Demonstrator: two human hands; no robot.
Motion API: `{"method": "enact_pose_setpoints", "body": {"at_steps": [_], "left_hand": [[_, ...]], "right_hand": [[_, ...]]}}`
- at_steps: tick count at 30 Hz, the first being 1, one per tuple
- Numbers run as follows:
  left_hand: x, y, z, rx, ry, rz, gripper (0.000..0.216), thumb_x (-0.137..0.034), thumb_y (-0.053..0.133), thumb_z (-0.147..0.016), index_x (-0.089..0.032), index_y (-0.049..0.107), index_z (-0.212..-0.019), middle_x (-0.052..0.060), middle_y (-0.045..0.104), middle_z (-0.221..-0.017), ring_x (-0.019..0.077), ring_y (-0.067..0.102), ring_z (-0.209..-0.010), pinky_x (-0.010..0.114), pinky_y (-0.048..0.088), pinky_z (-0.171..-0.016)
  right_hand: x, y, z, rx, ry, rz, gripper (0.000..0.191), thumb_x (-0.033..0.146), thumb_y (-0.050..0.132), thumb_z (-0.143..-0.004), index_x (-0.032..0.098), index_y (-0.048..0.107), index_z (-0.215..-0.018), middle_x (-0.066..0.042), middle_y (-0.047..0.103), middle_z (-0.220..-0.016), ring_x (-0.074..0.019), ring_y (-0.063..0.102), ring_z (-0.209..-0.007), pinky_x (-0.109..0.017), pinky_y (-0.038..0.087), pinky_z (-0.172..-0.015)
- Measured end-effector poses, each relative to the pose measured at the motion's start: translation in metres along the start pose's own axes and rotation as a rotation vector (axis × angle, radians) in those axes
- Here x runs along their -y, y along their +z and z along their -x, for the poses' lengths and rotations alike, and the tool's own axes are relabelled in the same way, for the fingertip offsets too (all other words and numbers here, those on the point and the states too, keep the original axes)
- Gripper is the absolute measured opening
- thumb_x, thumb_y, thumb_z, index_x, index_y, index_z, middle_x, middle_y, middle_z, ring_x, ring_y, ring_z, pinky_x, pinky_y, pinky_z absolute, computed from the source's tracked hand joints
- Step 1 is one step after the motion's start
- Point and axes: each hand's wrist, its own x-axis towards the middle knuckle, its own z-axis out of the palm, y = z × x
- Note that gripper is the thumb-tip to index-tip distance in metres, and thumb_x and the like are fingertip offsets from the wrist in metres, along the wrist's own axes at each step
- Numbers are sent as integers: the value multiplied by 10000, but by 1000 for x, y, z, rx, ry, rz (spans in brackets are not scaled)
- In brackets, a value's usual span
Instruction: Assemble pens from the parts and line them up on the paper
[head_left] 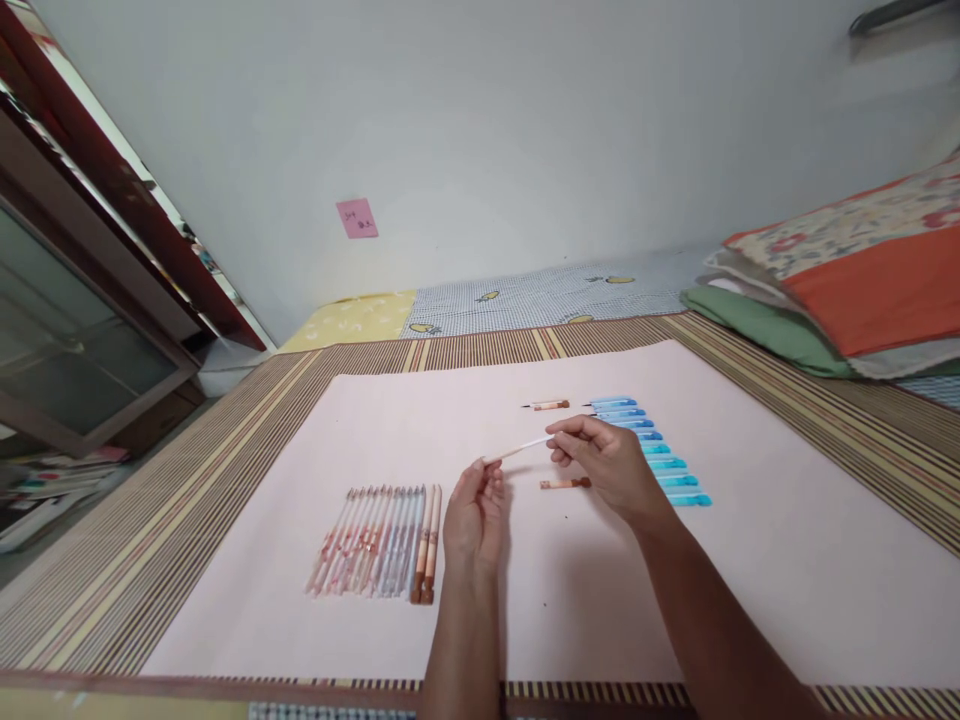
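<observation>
Above the pale pink sheet, a slim pale pen part (pixel 523 447) is held between my two hands, slightly tilted with its right end higher. My left hand (pixel 474 510) pinches its left end. The fingers of my right hand (pixel 606 462) are closed around its right end, which they hide. Under my right hand lies a brown-and-peach pen piece (pixel 564 484), partly covered. Farther back rests a short brown-and-peach pen piece (pixel 552 405) beside a thin dark-tipped piece (pixel 531 404). Two brown-ended pens (pixel 429 545) lie just left of my left hand.
Several pink and grey patterned pens (pixel 367 540) lie side by side at left. Several blue and turquoise pens (pixel 679 464) form a column at right. The pink sheet (pixel 247 560) covers a striped mat (pixel 97 560). Folded bedding (pixel 885 300) sits at the back right against the wall (pixel 525 130).
</observation>
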Motion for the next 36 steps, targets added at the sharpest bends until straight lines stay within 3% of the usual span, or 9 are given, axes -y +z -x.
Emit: {"method": "enact_pose_setpoints", "body": {"at_steps": [6,11,16,23,29,36], "left_hand": [[-3,0,3,102,127,-55,127,-2,707,-788,-117,717,-842,49,728,-764,81,676,-628,142,563,-623],[-4,3,6,139,183,-125,196,-22,786,-714,-124,728,-872,79,764,-903,87,696,-658,153,570,-645],[-1,1,5,148,248,-174,225,-134,876,-660,-123,694,-791,40,735,-771,110,715,-663,175,578,-659],[1,1,5,156,293,-194,418,-288,965,-509,-124,652,-731,46,743,-736,115,716,-653,161,561,-626],[4,0,4,143,327,-241,417,-343,947,-543,-133,625,-705,49,737,-712,109,691,-609,171,535,-581],[7,-1,8,189,436,-328,353,-353,895,-652,-137,648,-783,38,727,-759,123,708,-694,208,546,-681]], "right_hand": [[-7,2,3,65,127,-75,365,512,753,-753,186,748,-916,-55,730,-776,-164,657,-679,-309,576,-630],[-9,2,3,53,162,-43,352,543,749,-737,193,720,-764,-40,699,-716,-141,610,-617,-254,537,-524],[-13,9,3,66,236,-79,380,556,755,-723,187,678,-673,-16,634,-637,-128,555,-584,-257,550,-499],[-17,9,3,21,255,-121,398,566,788,-686,179,712,-736,-35,667,-689,-129,562,-592,-257,560,-491],[-15,7,2,-6,197,-93,386,551,785,-690,173,730,-748,-46,682,-696,-123,566,-584,-210,510,-458],[-23,19,5,-21,227,-155,430,592,774,-687,181,654,-652,0,600,-611,-97,487,-513,-238,525,-443]]}}
